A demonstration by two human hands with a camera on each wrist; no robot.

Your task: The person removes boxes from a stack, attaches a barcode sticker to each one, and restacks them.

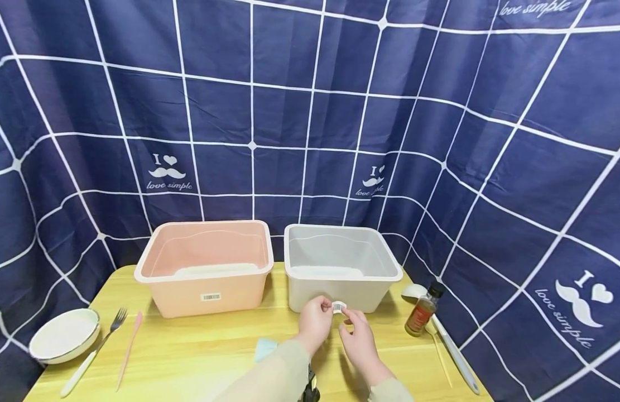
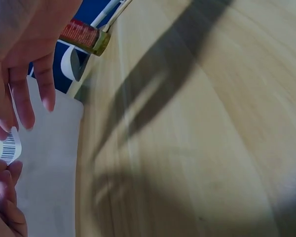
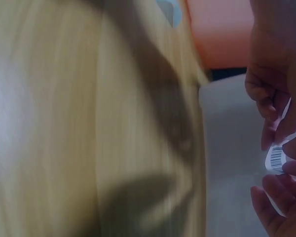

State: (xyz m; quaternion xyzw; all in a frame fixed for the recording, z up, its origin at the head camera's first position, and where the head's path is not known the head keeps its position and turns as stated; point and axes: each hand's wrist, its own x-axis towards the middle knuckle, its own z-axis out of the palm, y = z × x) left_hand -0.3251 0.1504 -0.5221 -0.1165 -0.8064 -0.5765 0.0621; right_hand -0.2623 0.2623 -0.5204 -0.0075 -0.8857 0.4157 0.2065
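Note:
A small white barcode label (image 1: 338, 307) is stretched in a curve between both hands, in front of the grey plastic bin (image 1: 335, 287). My left hand (image 1: 315, 325) pinches one end of it between thumb and forefinger. At the other end, my right hand (image 1: 361, 343) pinches the label with thumb and forefinger. In the left wrist view the label (image 2: 9, 147) bows outward, its black bars facing the camera. The right wrist view shows the label (image 3: 275, 159) close over the bin's wall (image 3: 232, 148), the other fingers of the right hand (image 3: 281, 202) spread loosely.
On the left stand a pink bin (image 1: 189, 298) with its own barcode sticker, a white bowl (image 1: 65, 335), a fork (image 1: 100, 349) and a pink stick (image 1: 129, 350). A sauce bottle (image 1: 421, 314), a ladle (image 1: 452, 352) and a thin wooden-looking utensil (image 1: 440, 357) lie right. A light-blue piece (image 1: 264, 348) lies near the left sleeve.

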